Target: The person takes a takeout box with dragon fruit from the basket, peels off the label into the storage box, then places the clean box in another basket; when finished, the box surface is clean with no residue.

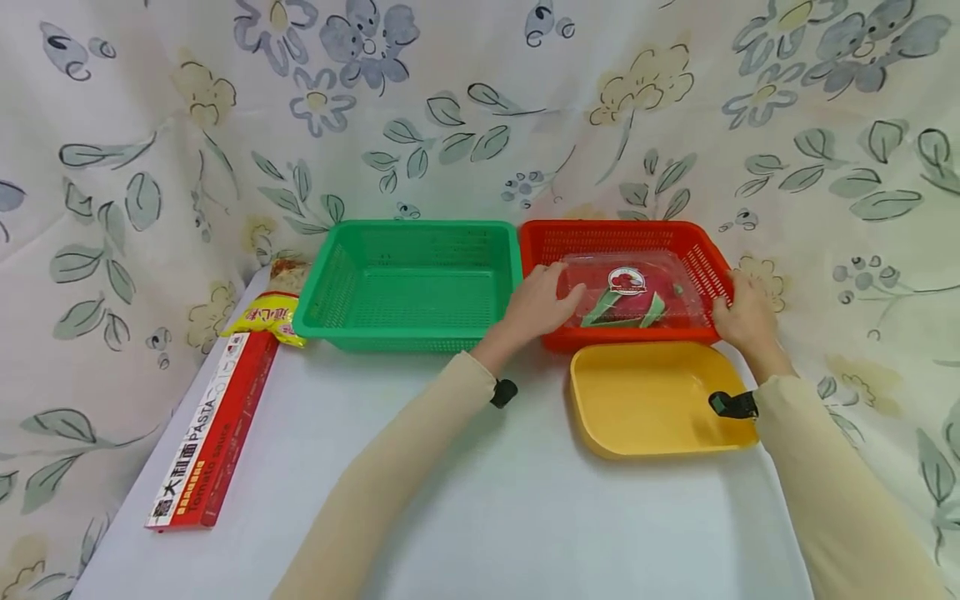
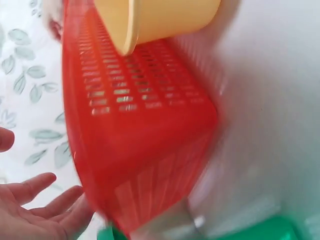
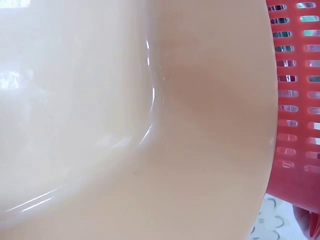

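Note:
A red slotted basket (image 1: 615, 335) holds a clear plastic box (image 1: 678, 279) with red inside, a round white label and green leaf shapes. At the basket's left end, my left hand (image 1: 542, 302) reaches over the rim, its fingertips at the box's left edge. In the left wrist view the fingers (image 2: 37, 187) are spread beside the basket's wall. My right hand (image 1: 748, 317) grips the right rim, thumb on the inner side. Only a bit of that hand (image 3: 303, 220) shows in the right wrist view, at the lower right.
A green basket (image 1: 408, 340) adjoins the red one on the left. In front of the red basket sits a yellow tray (image 1: 652, 400), under my right wrist. A red pasta box (image 1: 213, 433) and a yellow snack bag (image 1: 266, 317) lie on the left. A floral curtain (image 1: 465, 100) hangs behind.

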A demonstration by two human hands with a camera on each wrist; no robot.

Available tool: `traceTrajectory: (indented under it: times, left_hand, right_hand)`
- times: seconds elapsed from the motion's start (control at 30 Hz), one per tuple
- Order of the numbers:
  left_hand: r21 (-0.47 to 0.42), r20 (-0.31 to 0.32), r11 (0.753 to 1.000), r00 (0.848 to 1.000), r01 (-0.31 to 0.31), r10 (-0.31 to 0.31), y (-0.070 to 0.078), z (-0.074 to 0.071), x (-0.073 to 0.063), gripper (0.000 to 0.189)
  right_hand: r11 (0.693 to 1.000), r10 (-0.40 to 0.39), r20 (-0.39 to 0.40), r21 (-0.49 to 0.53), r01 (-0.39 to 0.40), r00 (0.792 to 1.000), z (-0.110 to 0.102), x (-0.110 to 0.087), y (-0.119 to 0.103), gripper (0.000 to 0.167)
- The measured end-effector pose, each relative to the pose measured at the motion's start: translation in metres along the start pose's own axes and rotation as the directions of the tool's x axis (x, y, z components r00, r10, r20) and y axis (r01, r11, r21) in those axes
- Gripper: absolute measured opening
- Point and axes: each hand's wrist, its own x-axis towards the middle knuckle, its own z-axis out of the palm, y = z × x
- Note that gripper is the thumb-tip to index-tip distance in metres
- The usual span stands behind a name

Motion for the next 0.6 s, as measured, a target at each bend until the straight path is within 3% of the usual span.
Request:
traceTrajectory:
  times: [0.13, 0.27, 0.37, 0.5, 0.6]
  left_hand:
    - [-0.038, 0.04, 0.997, 0.997, 0.072, -0.07, 0.012, 0.015, 0.01, 0.065]
    - [-0.047, 0.057, 0.981, 0.981, 0.188, -0.185, 0.024, 0.026, 0.017, 0.073]
    - [-0.125, 0.116, 0.948, 0.953, 0.294, -0.281, 0.027, 0.033, 0.02, 0.078]
    - [-0.214, 0.186, 0.893, 0.914, 0.397, -0.361, 0.026, 0.042, 0.023, 0.084]
    - [-0.225, 0.193, 0.879, 0.904, 0.42, -0.382, 0.024, 0.044, 0.024, 0.086]
  right_hand:
    - [1.0, 0.0, 0.007, -0.018, 0.001, 1.0, 0.0, 0.0, 0.001, 0.061]
    - [1.0, -0.006, 0.016, -0.023, 0.007, 1.0, -0.004, 0.002, -0.002, 0.061]
    - [1.0, -0.005, 0.023, -0.013, 0.006, 1.0, -0.004, -0.001, -0.003, 0.061]
    - [1.0, -0.018, 0.017, -0.015, 0.018, 1.0, -0.001, -0.005, -0.002, 0.06]
    - [1.0, -0.024, 0.013, -0.019, 0.024, 1.0, 0.002, -0.005, -0.001, 0.059]
